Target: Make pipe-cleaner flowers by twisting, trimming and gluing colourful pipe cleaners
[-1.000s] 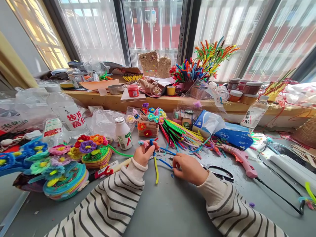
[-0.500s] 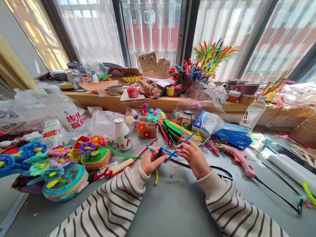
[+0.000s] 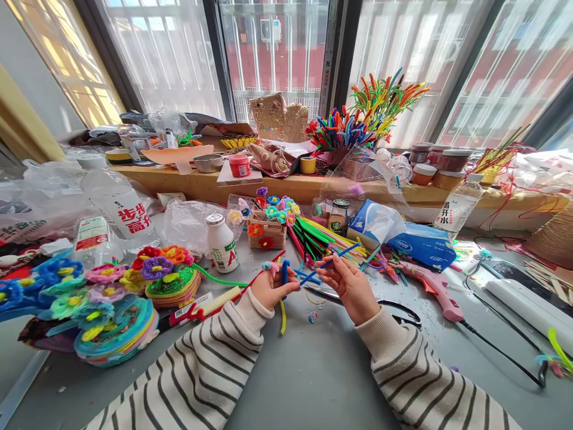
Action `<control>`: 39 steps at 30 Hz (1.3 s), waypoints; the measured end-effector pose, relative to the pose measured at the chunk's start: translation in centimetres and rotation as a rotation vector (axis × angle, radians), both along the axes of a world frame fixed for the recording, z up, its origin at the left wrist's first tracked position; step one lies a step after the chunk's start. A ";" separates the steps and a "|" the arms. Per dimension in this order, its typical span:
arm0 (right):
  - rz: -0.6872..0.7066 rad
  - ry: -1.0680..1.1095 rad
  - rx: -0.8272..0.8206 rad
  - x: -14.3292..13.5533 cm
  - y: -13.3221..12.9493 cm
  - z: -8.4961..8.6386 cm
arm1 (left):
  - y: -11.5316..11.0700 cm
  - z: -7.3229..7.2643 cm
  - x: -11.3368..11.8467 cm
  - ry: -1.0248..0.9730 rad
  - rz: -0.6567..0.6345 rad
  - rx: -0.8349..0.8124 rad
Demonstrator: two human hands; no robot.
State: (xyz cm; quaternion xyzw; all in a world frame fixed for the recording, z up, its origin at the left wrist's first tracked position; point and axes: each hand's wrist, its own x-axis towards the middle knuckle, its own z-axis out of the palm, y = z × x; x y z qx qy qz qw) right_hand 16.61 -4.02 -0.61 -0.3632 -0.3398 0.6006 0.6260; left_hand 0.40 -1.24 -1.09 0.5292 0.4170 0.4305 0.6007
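Blue pipe cleaners (image 3: 308, 277) stretch between my two hands above the grey table (image 3: 308, 370). My left hand (image 3: 271, 291) pinches them near a bent blue loop, and a small pink and light-blue piece shows by its fingers. The fingers of my right hand (image 3: 351, 289) are closed on the other end, whose tip points up and right. Beyond my hands lies a bundle of green, yellow and red pipe cleaners (image 3: 313, 236). A yellow pipe cleaner (image 3: 283, 316) hangs or lies just below my left hand; which one is unclear.
Flower-topped discs (image 3: 116, 328) and a white bottle (image 3: 222, 243) stand left. A small flower basket (image 3: 267, 233) is behind my hands. Scissors (image 3: 403, 313), a pink glue gun (image 3: 434, 286) with its cord and a blue tissue pack (image 3: 423, 245) lie right. Jars line the sill (image 3: 201, 185).
The blue loop at my left hand now stands more upright. My right hand has shifted slightly, and the blue tip beside it has moved a little to the right.
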 end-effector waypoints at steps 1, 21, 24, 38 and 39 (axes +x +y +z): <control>-0.010 -0.020 0.006 0.1 0.0 0.0 | 0.0 0.1 0.0 -0.016 0.014 -0.008; -0.128 -1.125 0.460 -0.1 -0.3 -0.5 | 0.7 -0.4 -0.4 -0.039 0.163 0.113; -0.137 -1.251 0.546 0.0 -0.3 -0.3 | 0.6 -0.4 -0.4 -0.054 0.174 0.117; -0.114 -1.369 0.595 0.1 -0.4 -0.3 | 1.0 -0.7 -0.8 0.025 0.264 0.109; -0.121 -1.406 0.617 0.1 -0.4 -0.3 | 1.1 -0.8 -0.8 0.041 0.280 0.116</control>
